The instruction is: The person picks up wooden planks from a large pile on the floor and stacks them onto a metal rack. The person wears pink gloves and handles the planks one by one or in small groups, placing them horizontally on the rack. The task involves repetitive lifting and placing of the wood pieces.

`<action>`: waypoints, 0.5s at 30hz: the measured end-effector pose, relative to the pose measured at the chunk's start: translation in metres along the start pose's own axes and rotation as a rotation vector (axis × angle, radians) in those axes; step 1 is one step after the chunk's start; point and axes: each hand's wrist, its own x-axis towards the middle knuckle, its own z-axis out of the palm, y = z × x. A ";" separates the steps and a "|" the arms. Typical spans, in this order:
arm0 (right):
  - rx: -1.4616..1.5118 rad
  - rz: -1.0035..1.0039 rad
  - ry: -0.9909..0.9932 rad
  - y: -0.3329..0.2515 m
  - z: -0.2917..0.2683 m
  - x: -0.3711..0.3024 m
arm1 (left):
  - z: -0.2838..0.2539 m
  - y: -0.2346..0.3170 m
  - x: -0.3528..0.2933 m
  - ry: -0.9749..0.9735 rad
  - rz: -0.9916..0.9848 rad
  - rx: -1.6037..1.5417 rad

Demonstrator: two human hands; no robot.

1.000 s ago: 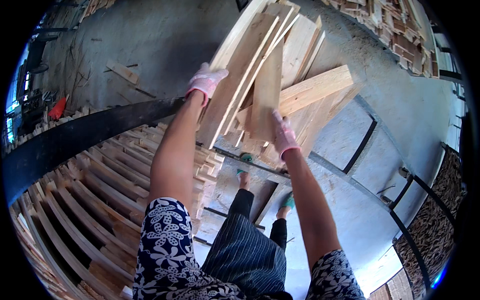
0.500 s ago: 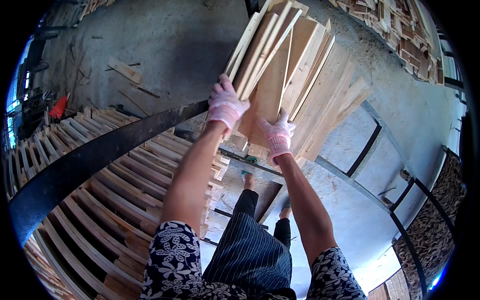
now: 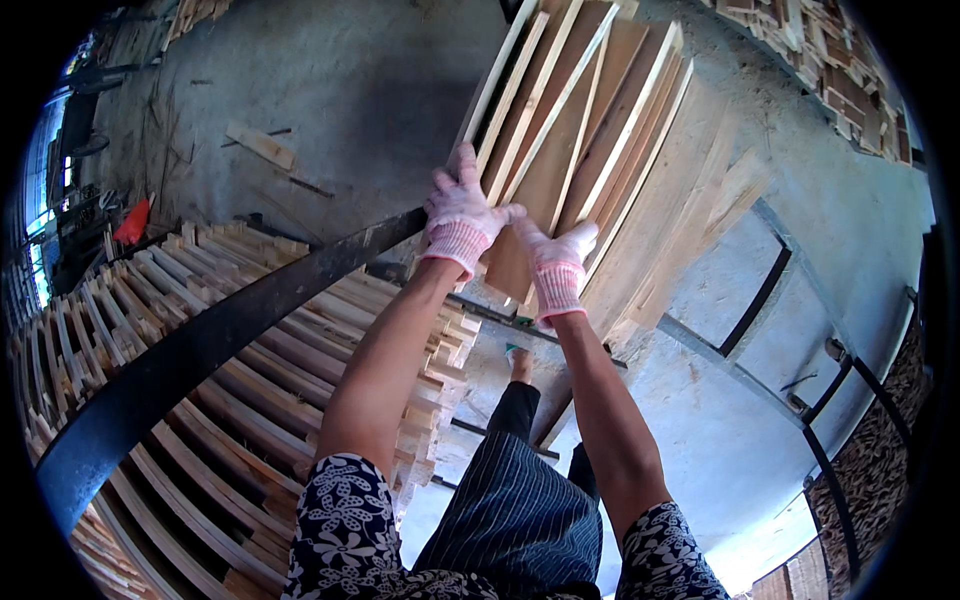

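A bundle of thin wooden boards [image 3: 560, 120] stands mostly on edge in front of me, a few slanting across the others. At its near left end, my left hand [image 3: 463, 215], in a pale glove with a pink cuff, grips the boards. Its fingers reach along the outer side and its thumb points right. My right hand [image 3: 556, 258], gloved alike, holds the near right end, thumb toward the left hand. Its fingertips are partly hidden among the boards. Wider flat boards [image 3: 690, 190] lie just right of the bundle.
A dark metal bar [image 3: 230, 320] crosses the left side above long rows of stacked wood strips [image 3: 230, 400]. More wood pieces [image 3: 820, 70] are piled at the far right. A metal frame [image 3: 745, 300] stands lower right. A loose board [image 3: 262, 146] lies on the floor.
The boards between my hands now stand more upright and closer to parallel. My right hand has shifted slightly left, nearer to my left hand. The view has shifted a little.
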 end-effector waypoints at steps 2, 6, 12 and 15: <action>0.043 -0.003 -0.055 0.007 0.006 0.000 | 0.000 -0.004 0.007 0.003 0.026 -0.031; 0.138 -0.026 -0.133 0.015 0.001 0.009 | -0.003 -0.020 0.017 -0.011 0.070 -0.021; 0.006 0.039 -0.317 -0.037 -0.005 -0.030 | 0.008 -0.040 0.025 0.102 0.069 -0.100; 0.318 0.053 -0.214 -0.022 0.020 -0.017 | 0.007 -0.030 0.024 0.103 0.055 -0.048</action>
